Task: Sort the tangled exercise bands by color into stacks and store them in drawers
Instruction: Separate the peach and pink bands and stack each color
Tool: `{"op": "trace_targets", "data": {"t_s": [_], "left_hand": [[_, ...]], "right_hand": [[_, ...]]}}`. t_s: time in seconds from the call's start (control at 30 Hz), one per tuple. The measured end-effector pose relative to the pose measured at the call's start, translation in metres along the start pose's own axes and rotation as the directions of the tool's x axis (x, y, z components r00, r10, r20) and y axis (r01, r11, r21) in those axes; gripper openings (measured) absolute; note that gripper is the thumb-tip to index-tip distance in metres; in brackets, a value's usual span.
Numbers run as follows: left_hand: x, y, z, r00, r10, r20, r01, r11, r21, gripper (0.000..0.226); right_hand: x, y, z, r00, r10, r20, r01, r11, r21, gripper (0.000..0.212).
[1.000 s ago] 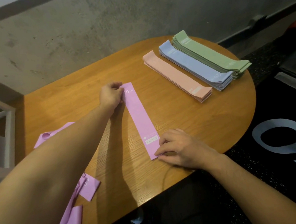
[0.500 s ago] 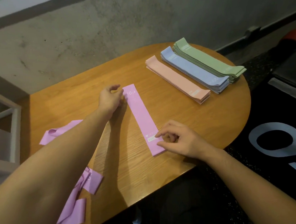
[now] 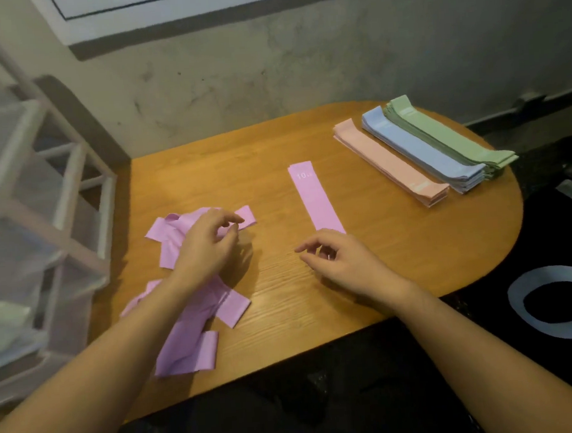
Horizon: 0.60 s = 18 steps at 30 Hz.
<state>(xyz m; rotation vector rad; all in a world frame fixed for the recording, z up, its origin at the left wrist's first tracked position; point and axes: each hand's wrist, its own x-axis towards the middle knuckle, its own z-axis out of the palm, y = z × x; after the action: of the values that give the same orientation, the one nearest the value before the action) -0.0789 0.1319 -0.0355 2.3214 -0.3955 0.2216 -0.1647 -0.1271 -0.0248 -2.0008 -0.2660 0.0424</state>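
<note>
Item: wooden table (image 3: 397, 259), rounded at the right end, set against a grey concrete wall (image 3: 302, 68).

Item: tangled purple bands (image 3: 187, 322), a loose heap on the left part of the table. One clump lies under and behind the left hand; a second clump spreads nearer the table's front edge, partly hidden by the left forearm.

Item: flat purple band (image 3: 315, 197), laid straight near the table's middle, printed "10" at its far end. Its near end is hidden by the right hand's fingers.

Item: pink stack (image 3: 388, 163), blue stack (image 3: 421, 151) and green stack (image 3: 447, 136), three neat piles side by side at the far right of the table, touching or very nearly so, well apart from both hands.

Item: left hand (image 3: 206, 244), over the far clump of the tangled purple bands. Grip: fingers curled, thumb and forefinger drawn toward each other beside a band end; whether they actually pinch the fabric cannot be told.

Item: right hand (image 3: 344, 263), just above the table at the near end of the flat purple band. Grip: fingers loosely bent and apart, holding nothing; whether the fingertips touch the band cannot be told.

Item: white drawer unit (image 3: 42, 204), with translucent drawers, standing just left of the table, blurred.

Item: dark floor mat (image 3: 546, 227) with pale lettering, to the right of and below the table.
</note>
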Motion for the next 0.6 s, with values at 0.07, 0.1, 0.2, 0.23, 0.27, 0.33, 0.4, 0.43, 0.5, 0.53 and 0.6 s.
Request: {"op": "trace_targets", "data": {"t_s": [0.07, 0.1, 0.2, 0.23, 0.27, 0.33, 0.4, 0.43, 0.5, 0.53, 0.6], "left_hand": [[-0.020, -0.013, -0.015, 0.998, 0.063, 0.014, -0.064, 0.996, 0.068, 0.019], [-0.029, -0.018, -0.023, 0.997, 0.081, 0.015, -0.082, 0.991, 0.108, 0.020], [-0.054, -0.036, -0.042, 0.997, 0.077, -0.023, -0.070, 0.976, 0.208, 0.030], [-0.061, -0.042, -0.048, 0.997, 0.069, -0.042, -0.058, 0.974, 0.221, 0.030], [-0.069, -0.048, -0.054, 0.996, 0.060, -0.061, -0.045, 0.973, 0.224, 0.030], [-0.082, -0.061, -0.063, 0.995, 0.039, -0.091, -0.018, 0.976, 0.216, 0.029], [-0.091, -0.072, -0.068, 0.993, -0.007, -0.121, 0.031, 0.979, 0.202, 0.031], [-0.095, -0.077, -0.068, 0.990, -0.031, -0.138, 0.057, 0.981, 0.184, 0.031], [-0.100, -0.081, -0.065, 0.984, -0.067, -0.168, 0.093, 0.984, 0.150, 0.031], [-0.100, -0.082, -0.064, 0.981, -0.079, -0.177, 0.103, 0.986, 0.134, 0.030], [-0.096, -0.079, -0.060, 0.978, -0.089, -0.190, 0.104, 0.992, 0.071, 0.027]], "right_hand": [[0.005, -0.005, 0.015, 1.000, -0.008, 0.023, 0.008, 1.000, -0.012, 0.014], [0.008, -0.008, 0.023, 0.999, -0.010, 0.038, 0.010, 1.000, -0.013, 0.014], [0.018, -0.013, 0.047, 0.997, -0.027, 0.075, 0.029, 0.999, -0.025, 0.014], [0.022, -0.014, 0.054, 0.996, -0.027, 0.084, 0.030, 0.999, -0.028, 0.016], [0.026, -0.015, 0.062, 0.995, -0.022, 0.096, 0.025, 0.999, -0.032, 0.017], [0.032, -0.018, 0.078, 0.993, -0.013, 0.117, 0.016, 1.000, -0.027, 0.020], [0.037, -0.021, 0.093, 0.992, -0.014, 0.126, 0.015, 1.000, -0.011, 0.023], [0.040, -0.023, 0.099, 0.991, -0.020, 0.132, 0.022, 1.000, -0.015, 0.025], [0.047, -0.026, 0.109, 0.989, -0.034, 0.143, 0.039, 0.999, -0.027, 0.027], [0.050, -0.028, 0.114, 0.989, -0.039, 0.145, 0.043, 0.999, -0.027, 0.025], [0.059, -0.031, 0.122, 0.990, -0.038, 0.138, 0.042, 0.999, -0.027, 0.021]]}}
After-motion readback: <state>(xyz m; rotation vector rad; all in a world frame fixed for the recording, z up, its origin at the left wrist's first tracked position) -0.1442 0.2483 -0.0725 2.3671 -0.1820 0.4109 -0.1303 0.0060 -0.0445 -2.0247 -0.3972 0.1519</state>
